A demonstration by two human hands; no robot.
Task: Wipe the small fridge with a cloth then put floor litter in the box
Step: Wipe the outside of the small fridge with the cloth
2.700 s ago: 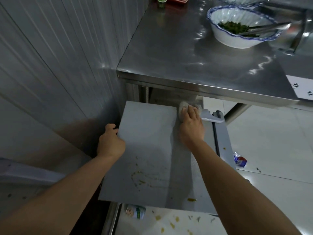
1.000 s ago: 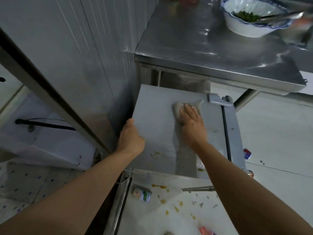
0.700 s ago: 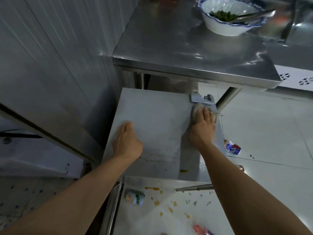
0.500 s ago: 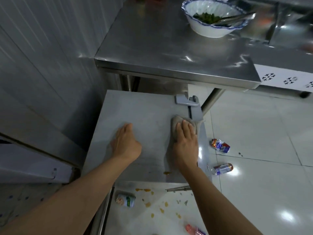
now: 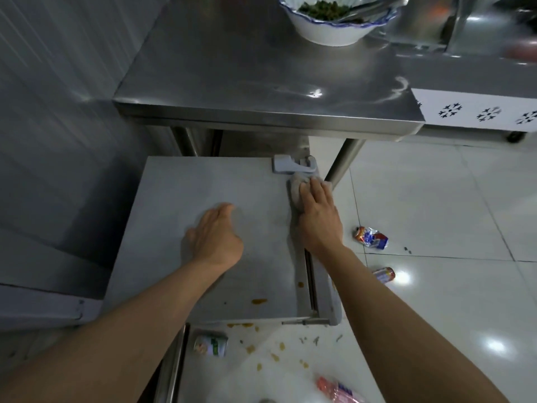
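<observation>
The small fridge (image 5: 209, 184) has a matt, pale grey top, smooth but smeared, with a few orange-brown stains near its near edge. Its hinge cap (image 5: 286, 165) at the far right corner looks like smooth light plastic. The cloth (image 5: 296, 189) under the right hand (image 5: 318, 219) is soft, greyish and crumpled. The counter (image 5: 261, 74) above is brushed stainless steel with a dull sheen and streaky glints. The bowl (image 5: 334, 27) on it is glossy white glazed ceramic with a blue rim. The floor (image 5: 436, 199) is glossy white tile, mirroring lights. The wrapper (image 5: 371, 237) on it is shiny crinkled foil. The wall (image 5: 58, 112) is ribbed grey sheet metal.
</observation>
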